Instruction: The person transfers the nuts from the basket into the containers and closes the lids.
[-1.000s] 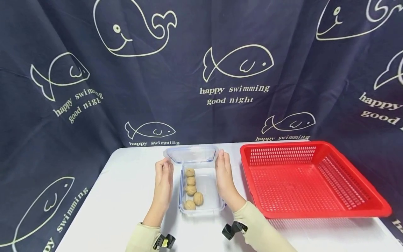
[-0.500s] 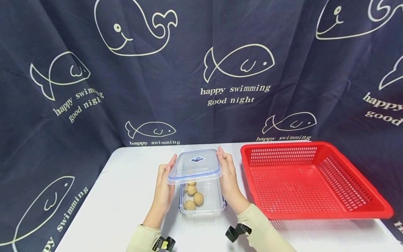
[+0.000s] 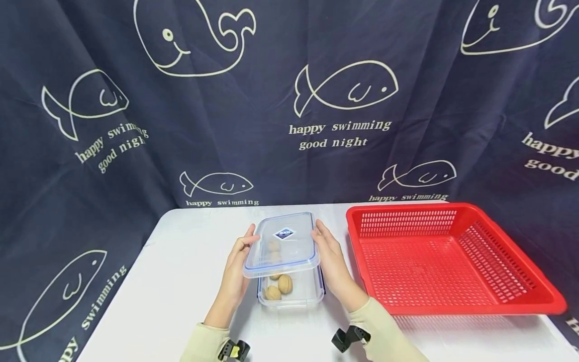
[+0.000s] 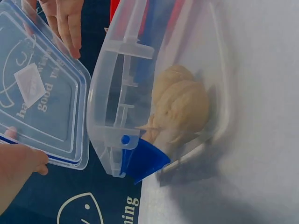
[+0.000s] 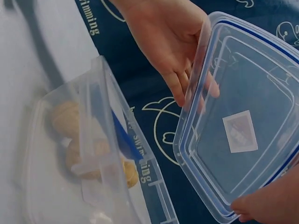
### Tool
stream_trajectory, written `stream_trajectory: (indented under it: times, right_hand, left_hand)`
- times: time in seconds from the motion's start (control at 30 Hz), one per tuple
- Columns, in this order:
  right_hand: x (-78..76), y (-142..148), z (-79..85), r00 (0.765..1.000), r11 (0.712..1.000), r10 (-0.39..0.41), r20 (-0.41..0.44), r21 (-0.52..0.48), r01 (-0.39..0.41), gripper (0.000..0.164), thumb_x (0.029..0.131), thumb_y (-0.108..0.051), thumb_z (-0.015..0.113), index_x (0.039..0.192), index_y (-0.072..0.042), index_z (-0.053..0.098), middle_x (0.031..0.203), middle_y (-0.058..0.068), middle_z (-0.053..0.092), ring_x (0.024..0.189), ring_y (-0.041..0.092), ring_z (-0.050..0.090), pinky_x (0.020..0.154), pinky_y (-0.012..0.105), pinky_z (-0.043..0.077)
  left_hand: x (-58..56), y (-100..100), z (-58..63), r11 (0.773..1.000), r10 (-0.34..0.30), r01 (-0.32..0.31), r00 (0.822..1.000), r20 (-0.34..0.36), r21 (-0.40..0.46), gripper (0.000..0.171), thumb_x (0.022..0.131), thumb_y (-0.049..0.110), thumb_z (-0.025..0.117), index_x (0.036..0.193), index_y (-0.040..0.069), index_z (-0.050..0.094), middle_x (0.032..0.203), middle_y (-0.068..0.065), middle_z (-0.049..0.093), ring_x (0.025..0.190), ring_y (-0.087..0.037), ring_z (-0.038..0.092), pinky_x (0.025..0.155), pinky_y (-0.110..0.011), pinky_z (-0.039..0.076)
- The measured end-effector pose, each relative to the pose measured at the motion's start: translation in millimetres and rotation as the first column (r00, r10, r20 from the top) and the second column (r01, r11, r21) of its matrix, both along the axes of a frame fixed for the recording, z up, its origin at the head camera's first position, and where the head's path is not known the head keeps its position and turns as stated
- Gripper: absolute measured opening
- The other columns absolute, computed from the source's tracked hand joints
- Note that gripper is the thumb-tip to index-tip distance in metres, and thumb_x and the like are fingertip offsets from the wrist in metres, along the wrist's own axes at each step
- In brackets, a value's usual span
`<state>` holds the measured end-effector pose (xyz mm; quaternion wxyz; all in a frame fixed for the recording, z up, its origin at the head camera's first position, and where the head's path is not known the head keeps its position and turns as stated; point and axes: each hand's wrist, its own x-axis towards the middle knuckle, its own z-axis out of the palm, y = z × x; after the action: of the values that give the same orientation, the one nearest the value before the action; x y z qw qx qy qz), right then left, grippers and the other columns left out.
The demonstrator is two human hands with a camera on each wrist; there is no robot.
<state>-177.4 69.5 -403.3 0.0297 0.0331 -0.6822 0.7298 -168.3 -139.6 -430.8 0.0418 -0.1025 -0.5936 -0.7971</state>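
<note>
A clear plastic lid [image 3: 294, 254] with a blue seal and a small label is held tilted above a clear food container [image 3: 291, 303]. At the lid's left edge, my left hand [image 3: 235, 266] grips with its thumb on top. My right hand [image 3: 333, 261] holds the opposite edge. Several walnuts [image 3: 285, 284] sit along the container's left side, some seen through the lid. The left wrist view shows a gap between the lid [image 4: 51, 116] and the container wall [image 4: 105, 98]. A blue side latch [image 4: 145, 161] hangs open there.
A red perforated plastic basket [image 3: 429, 271] stands on the right of the white table [image 3: 181, 281], close to my right forearm. Behind the table hangs a dark blue curtain [image 3: 271, 151] with fish drawings.
The lid has come up from behind the container and tipped forward over it, hiding the rear walnuts behind its clear surface. Both hands have closed on its sides and moved slightly nearer.
</note>
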Motion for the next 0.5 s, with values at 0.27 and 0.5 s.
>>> stream_trajectory:
  times: [0.27,0.5]
  right_hand:
    - [4.2,6,-5.9,0.996,0.995,0.087,0.008,0.054,-0.087,0.061,0.097,-0.004,0.044,0.149,0.008,0.015,0.157,0.023,0.012,0.145,0.032,0.011,0.119,0.043,0.014]
    - [5.6,7,-18.6,0.997,0.956,0.071,0.000,0.284,-0.069,0.064,0.097,-0.010,0.050,0.149,0.008,0.017,0.155,0.026,0.017,0.144,0.038,0.014,0.118,0.048,0.014]
  left_hand:
    - [0.2,4,-3.7,0.949,0.008,0.004,0.999,0.036,-0.315,0.045,0.098,0.003,0.039,0.142,-0.002,0.035,0.161,-0.016,0.003,0.147,-0.033,0.003,0.120,-0.044,0.004]
    - [1.7,6,-10.4,0.924,0.005,0.023,0.997,0.073,-0.382,0.061,0.097,0.004,0.046,0.150,-0.004,0.017,0.159,-0.022,0.008,0.146,-0.034,0.007,0.119,-0.041,0.010]
